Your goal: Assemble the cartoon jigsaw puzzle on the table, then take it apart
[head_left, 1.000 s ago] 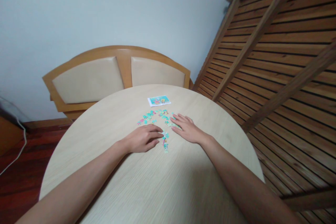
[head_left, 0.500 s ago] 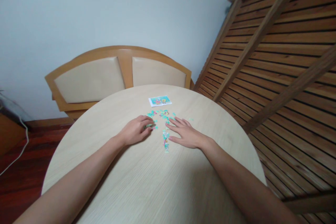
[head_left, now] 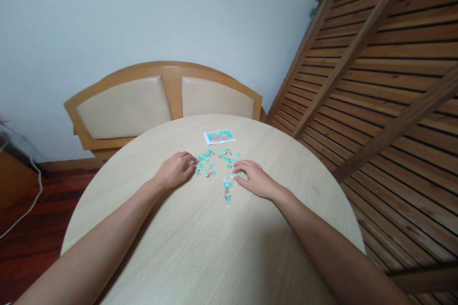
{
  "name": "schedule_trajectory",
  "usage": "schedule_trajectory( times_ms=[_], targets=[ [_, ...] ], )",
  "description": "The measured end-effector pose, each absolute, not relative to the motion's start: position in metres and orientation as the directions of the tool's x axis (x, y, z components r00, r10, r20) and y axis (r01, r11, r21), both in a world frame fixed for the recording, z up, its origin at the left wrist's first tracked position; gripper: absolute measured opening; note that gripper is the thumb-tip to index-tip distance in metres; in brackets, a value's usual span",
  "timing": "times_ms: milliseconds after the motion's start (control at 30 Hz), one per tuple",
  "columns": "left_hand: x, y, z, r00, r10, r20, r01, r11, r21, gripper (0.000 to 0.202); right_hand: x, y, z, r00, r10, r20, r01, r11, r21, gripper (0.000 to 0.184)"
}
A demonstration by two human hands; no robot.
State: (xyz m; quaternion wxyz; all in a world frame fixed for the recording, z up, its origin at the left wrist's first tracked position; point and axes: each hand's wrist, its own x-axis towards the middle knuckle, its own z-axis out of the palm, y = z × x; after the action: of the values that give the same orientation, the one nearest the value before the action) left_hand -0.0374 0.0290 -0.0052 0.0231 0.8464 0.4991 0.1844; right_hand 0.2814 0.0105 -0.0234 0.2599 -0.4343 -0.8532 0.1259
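Note:
Small jigsaw puzzle pieces (head_left: 205, 158), mostly turquoise with pink and yellow bits, lie in a loose arc on the table. At the left edge of this arc is my left hand (head_left: 176, 170), its fingers bent and somewhat apart, with nothing visible in them. My right hand (head_left: 255, 178) rests low over the right side, fingers loosely curved and thumb apart from them; a few pieces show under its palm side. Just left of the right thumb lies a narrow joined strip of puzzle (head_left: 227, 191), pointing toward me. Beyond the pieces lies a picture card (head_left: 219, 137) with cartoon figures on turquoise.
All this lies on a round pale wooden table (head_left: 200, 248). A wooden headboard (head_left: 175, 88) with cream panels stands behind it against the wall. Tall slatted wood (head_left: 379, 86) leans at the right. A white cable (head_left: 37, 195) hangs at the left.
My left hand has drawn back leftward, uncovering loose pieces. The spread fingers of my right hand have curved in, and that hand has shifted slightly right. The strip stays in place.

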Motion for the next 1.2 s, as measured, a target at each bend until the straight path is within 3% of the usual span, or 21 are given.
schedule_trajectory(
  times_ms=[167,367,533,767,1000,1200],
  targets=[
    [-0.041,0.031,-0.007,0.321,0.902,0.288,0.885,-0.394,0.247,0.03,0.281,0.01,-0.017,-0.483,0.787,0.384,0.702,0.61,-0.369,0.012],
    [-0.04,0.032,-0.01,0.242,0.931,0.274,0.916,-0.313,0.253,0.03,0.28,0.013,-0.01,-0.392,0.813,0.432,0.814,0.525,-0.249,0.015],
    [-0.031,0.033,-0.016,0.368,0.872,0.322,0.857,-0.452,0.246,0.037,0.279,0.011,-0.008,-0.409,0.798,0.442,0.829,0.527,-0.185,0.01],
    [-0.018,0.031,-0.028,0.636,0.694,0.337,0.68,-0.711,0.18,0.042,0.278,0.01,-0.01,-0.428,0.815,0.392,0.825,0.529,-0.198,0.011],
    [-0.013,0.024,-0.021,0.704,0.638,0.311,0.629,-0.764,0.143,0.037,0.278,0.01,-0.01,-0.419,0.834,0.36,0.83,0.512,-0.219,0.015],
    [-0.008,0.021,-0.016,0.681,0.664,0.311,0.666,-0.737,0.115,0.03,0.277,0.008,-0.008,-0.417,0.837,0.354,0.832,0.509,-0.223,0.014]
  ],
)
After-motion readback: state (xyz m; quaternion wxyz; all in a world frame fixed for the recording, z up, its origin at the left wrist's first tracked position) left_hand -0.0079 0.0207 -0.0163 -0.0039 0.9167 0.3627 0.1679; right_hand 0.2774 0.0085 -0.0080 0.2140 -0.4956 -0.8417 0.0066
